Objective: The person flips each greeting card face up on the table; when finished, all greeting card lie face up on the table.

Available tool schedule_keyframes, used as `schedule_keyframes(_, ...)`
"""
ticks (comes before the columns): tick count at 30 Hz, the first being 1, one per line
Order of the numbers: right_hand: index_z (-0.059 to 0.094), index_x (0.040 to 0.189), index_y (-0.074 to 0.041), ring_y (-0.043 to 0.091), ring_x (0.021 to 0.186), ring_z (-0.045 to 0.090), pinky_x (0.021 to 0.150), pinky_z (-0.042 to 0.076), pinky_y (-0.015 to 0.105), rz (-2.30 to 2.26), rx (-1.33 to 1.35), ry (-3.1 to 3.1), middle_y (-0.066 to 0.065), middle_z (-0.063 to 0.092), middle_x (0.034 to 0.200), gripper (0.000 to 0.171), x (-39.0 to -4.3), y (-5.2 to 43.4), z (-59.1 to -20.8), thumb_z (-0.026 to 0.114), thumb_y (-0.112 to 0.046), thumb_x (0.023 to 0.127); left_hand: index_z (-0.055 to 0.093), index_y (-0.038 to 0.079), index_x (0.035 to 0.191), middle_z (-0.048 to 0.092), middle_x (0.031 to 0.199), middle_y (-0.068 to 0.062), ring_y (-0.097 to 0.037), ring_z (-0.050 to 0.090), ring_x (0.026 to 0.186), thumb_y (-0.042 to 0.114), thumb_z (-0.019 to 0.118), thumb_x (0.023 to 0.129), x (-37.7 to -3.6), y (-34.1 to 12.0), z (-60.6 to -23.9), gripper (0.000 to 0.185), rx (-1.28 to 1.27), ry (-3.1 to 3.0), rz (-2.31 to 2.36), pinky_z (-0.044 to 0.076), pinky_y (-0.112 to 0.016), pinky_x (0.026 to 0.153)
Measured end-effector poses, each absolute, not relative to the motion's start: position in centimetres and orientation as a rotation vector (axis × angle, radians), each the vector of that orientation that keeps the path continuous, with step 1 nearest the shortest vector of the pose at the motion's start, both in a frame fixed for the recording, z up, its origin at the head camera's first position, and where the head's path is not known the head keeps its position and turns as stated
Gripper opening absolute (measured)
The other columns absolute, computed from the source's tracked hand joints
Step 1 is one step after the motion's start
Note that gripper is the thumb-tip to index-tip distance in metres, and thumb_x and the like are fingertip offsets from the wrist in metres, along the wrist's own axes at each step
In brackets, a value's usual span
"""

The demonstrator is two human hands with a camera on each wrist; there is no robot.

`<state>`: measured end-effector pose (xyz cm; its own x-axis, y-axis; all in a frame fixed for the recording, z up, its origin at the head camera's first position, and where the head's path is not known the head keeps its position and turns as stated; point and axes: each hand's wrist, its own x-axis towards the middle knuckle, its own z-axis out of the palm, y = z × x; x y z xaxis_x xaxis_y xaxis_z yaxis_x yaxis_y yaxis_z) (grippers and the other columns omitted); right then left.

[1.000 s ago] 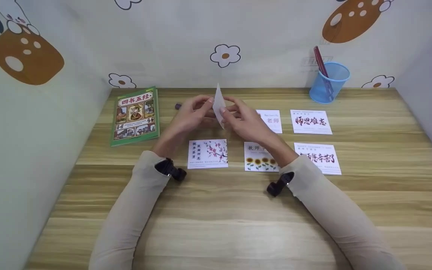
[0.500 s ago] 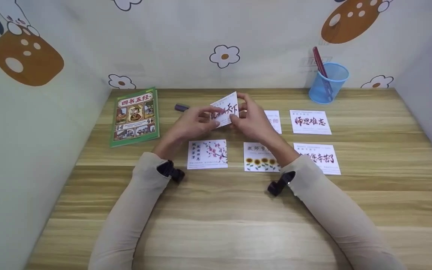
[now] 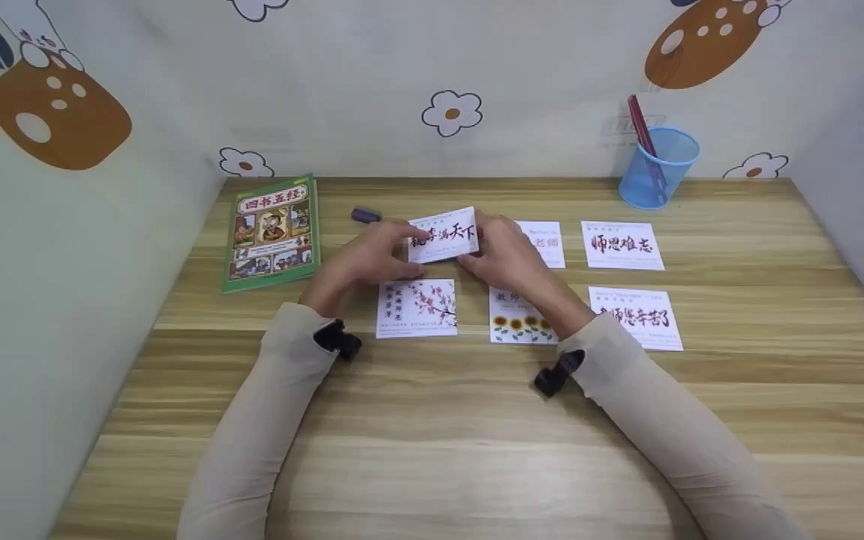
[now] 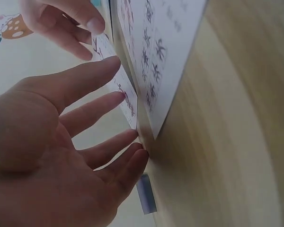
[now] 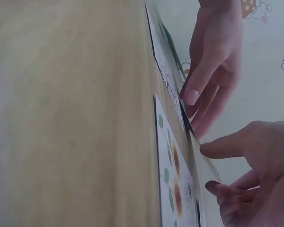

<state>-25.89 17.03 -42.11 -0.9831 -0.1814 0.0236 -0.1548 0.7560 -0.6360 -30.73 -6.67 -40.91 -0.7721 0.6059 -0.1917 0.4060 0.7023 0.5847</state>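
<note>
The card (image 3: pixel 444 235) is held low over the table (image 3: pixel 432 420), long axis left to right, between both hands: left hand (image 3: pixel 363 259) pinches its left edge, right hand (image 3: pixel 503 255) its right edge.

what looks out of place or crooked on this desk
Only the card both hands hold: it sits tilted against the grid of flat, squared cards. A small purple object lies loose beside the book. Nothing is spilled or damaged.

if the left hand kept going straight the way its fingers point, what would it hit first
Most likely the right hand: the left hand points rightward along the calligraphy card both hold, with nothing else between them, though depth is hard to judge.
</note>
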Motion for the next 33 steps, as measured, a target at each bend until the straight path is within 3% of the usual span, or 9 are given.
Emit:
schedule_keyframes(4,0.066,0.145,-0.005,0.026,0.093,0.059,0.088,0.053,0.043,-0.990,-0.267,2.890,0.011,0.070,0.104,0.051,-25.81,17.03,-42.13,0.080,-0.019,0.097,0.061,0.011,0.153,0.053,0.164,-0.018,-0.038,0.047,0.153,0.019,0.081,0.097,-30.81,-6.80,-40.77,0.061,0.768,2.549,0.742,0.034,-0.055,0.131)
schedule_keyframes(7,0.063,0.150,-0.005,0.026,0.092,0.057,0.088,0.051,0.043,-0.961,-0.277,2.860,0.013,0.068,0.102,0.055,-25.66,17.02,-42.11,0.077,-0.025,0.100,0.061,0.010,0.153,0.055,0.161,-0.019,-0.038,0.050,0.148,0.019,0.081,0.097,-30.91,-6.84,-40.76,0.060,0.749,2.553,0.733,0.037,-0.055,0.129)
schedule_keyframes(10,0.061,0.152,-0.006,0.028,0.109,0.060,0.103,0.051,0.045,-0.954,-0.314,2.832,0.015,0.071,0.125,0.057,-25.60,17.11,-42.14,0.075,-0.028,0.101,0.060,0.010,0.153,0.060,0.153,-0.019,-0.036,0.057,0.135,0.019,0.081,0.097,-31.01,-6.86,-40.83,0.061,0.726,2.560,0.719,0.045,-0.053,0.121)
schedule_keyframes(14,0.059,0.154,-0.006,0.033,0.139,0.057,0.124,0.044,0.052,-0.932,-0.396,2.805,0.017,0.061,0.155,0.059,-25.52,17.13,-42.21,0.074,-0.031,0.102,0.061,0.008,0.151,0.063,0.144,-0.019,-0.033,0.060,0.121,0.019,0.080,0.097,-31.00,-7.02,-40.83,0.058,0.713,2.567,0.712,0.051,-0.050,0.111)
schedule_keyframes(18,0.056,0.157,-0.007,0.039,0.152,0.047,0.131,0.035,0.054,-0.859,-0.427,2.802,0.019,0.053,0.163,0.064,-25.49,17.01,-42.31,0.074,-0.036,0.102,0.061,0.007,0.152,0.062,0.147,-0.019,-0.035,0.059,0.128,0.023,0.078,0.099,-30.90,-7.22,-40.80,0.057,0.720,2.576,0.697,0.048,-0.053,0.117)
schedule_keyframes(25,0.057,0.157,-0.011,0.038,0.155,0.042,0.132,0.033,0.054,-0.798,-0.397,2.801,0.015,0.047,0.168,0.063,-25.59,16.92,-42.64,0.072,-0.038,0.103,0.060,0.010,0.153,0.056,0.155,-0.017,-0.037,0.050,0.144,0.031,0.075,0.102,-30.79,-7.35,-40.77,0.057,0.718,2.580,0.630,0.038,-0.056,0.126)
schedule_keyframes(33,0.058,0.155,-0.007,0.041,0.155,0.043,0.132,0.032,0.055,-0.808,-0.459,2.814,0.018,0.049,0.167,0.061,-25.71,17.16,-42.69,0.072,-0.035,0.103,0.058,0.009,0.155,0.051,0.164,-0.018,-0.040,0.041,0.155,0.033,0.071,0.104,-30.65,-7.38,-40.35,0.059,0.746,2.575,0.579,0.031,-0.058,0.132)
